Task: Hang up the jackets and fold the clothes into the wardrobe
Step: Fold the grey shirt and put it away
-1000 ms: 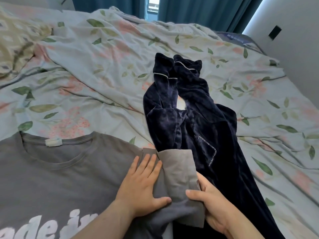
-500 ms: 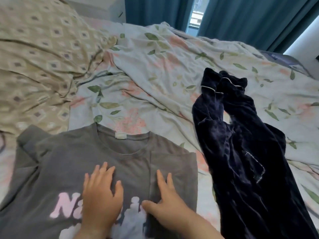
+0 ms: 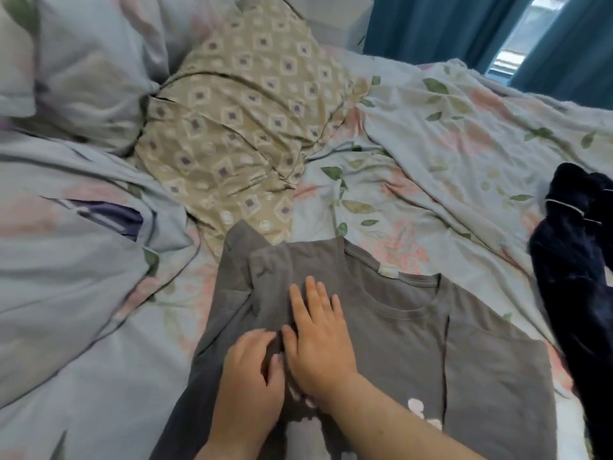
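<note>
Plainly, the left hand [image 3: 247,376] pinching the grey T-shirt [image 3: 391,343] (right hand [image 3: 318,336] flat, released) risks a crooked, bunched fold.

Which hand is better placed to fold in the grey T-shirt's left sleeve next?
The left hand, probably. Its fingers curl into the fabric beside the unfolded sleeve of the grey cotton T-shirt, while the right hand lies flat farther in, pinning the body. The opposite sleeve already looks folded over.

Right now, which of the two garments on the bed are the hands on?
The grey T-shirt, spread flat nearest the camera. Both the left hand and the right hand rest on it; the dark navy garment lies untouched at the right edge.
</note>
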`<state>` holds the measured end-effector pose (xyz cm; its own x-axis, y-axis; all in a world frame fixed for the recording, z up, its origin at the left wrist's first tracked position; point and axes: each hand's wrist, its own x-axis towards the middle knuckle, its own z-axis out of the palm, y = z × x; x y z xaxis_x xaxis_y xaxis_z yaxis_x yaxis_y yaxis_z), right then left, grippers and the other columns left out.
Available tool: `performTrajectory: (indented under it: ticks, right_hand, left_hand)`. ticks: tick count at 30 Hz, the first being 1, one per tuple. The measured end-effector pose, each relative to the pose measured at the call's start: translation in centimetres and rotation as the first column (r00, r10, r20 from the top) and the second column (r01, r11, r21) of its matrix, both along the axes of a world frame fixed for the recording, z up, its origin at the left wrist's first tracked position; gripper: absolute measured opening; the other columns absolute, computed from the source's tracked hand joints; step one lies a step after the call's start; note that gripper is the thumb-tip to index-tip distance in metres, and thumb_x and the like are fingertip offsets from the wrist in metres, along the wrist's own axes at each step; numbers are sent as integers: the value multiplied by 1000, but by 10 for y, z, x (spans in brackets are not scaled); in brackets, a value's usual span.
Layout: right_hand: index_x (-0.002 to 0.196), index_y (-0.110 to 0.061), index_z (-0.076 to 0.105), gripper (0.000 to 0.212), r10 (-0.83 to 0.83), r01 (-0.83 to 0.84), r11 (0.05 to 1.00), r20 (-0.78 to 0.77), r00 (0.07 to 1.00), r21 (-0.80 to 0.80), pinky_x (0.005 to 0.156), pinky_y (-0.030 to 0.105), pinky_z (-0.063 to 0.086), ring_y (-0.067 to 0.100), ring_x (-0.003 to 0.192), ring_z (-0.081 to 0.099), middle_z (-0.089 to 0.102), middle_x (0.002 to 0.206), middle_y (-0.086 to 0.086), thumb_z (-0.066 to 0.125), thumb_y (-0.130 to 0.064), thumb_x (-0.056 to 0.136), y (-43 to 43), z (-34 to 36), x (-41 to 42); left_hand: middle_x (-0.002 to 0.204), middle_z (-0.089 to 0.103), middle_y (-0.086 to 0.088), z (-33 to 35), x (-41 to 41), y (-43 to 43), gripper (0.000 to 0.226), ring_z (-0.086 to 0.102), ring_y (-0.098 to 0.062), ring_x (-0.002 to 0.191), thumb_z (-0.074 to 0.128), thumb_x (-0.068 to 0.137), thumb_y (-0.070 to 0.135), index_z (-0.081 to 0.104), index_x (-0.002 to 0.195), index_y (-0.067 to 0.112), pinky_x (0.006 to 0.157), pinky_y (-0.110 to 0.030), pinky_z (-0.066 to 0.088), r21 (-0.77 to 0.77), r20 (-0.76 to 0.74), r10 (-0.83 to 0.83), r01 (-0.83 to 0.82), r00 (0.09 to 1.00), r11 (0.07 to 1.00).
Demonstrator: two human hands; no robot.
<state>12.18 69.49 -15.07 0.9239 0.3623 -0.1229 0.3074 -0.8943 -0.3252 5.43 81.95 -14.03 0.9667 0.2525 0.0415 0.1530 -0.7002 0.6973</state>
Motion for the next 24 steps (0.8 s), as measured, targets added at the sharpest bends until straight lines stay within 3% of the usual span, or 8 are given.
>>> performTrajectory:
  ticks: [3,6,12,14,17,18,22,24]
  right_hand:
    - [157,-24,15,71,11,-11,993,-3,1000,-119,121,44,-8,24,153,-1,3,165,5,23,-54,94,11,-13,-4]
    - [154,-21,31,70,-11,10,987,-7,1000,-162,118,46,8,28,150,20,25,161,9,37,-51,91,11,-15,-7]
    - [150,-18,39,72,-9,5,975,-18,1000,-224,115,47,16,29,146,32,34,157,12,45,-51,86,16,-17,-6]
    - [150,-18,41,72,-11,10,973,-6,1000,-232,115,47,16,29,145,32,35,157,12,45,-51,86,16,-17,-7]
    - [148,-17,43,72,-8,11,971,14,1000,-237,114,47,18,30,144,34,36,156,12,46,-50,84,17,-18,-5]
    - [148,-17,45,72,-4,9,971,22,1000,-238,113,48,19,30,144,35,38,155,12,46,-49,83,17,-18,-5]
    - [144,-14,50,72,-3,19,969,63,998,-246,111,48,22,31,140,40,43,152,13,46,-48,81,18,-18,-5]
    - [144,-14,50,72,0,19,968,75,997,-250,110,48,23,31,140,40,43,151,13,45,-48,81,18,-18,-4]
  left_hand:
    - [107,65,-10,5,20,41,35,60,-32,101,72,75,10,65,109,5,90,-46,48,146,31,166,-169,986,975]
    - [127,58,-6,7,44,64,50,53,-25,120,72,82,16,56,130,11,102,-37,43,-60,-201,165,-180,966,982]
    - [143,43,0,2,84,73,78,40,-19,132,78,75,36,43,142,16,108,-29,34,-105,-232,150,-178,961,978]
    - [130,58,2,8,101,75,65,55,-14,119,79,74,36,54,131,21,100,-30,46,-332,-305,161,-263,939,906]
    - [81,76,2,20,117,80,2,72,-14,77,75,82,24,75,84,25,63,-25,57,-646,-385,23,-287,923,708]
    - [76,75,-1,21,119,86,7,72,-18,72,73,84,20,75,78,22,59,-28,57,-682,-403,42,-330,914,653]
    - [93,74,-13,4,107,130,9,70,-28,85,65,87,7,67,93,12,77,-37,56,-750,-388,499,-580,775,318]
    - [98,71,-11,-7,86,150,12,68,-29,91,64,87,7,64,97,13,83,-41,55,-628,-337,637,-670,693,397]
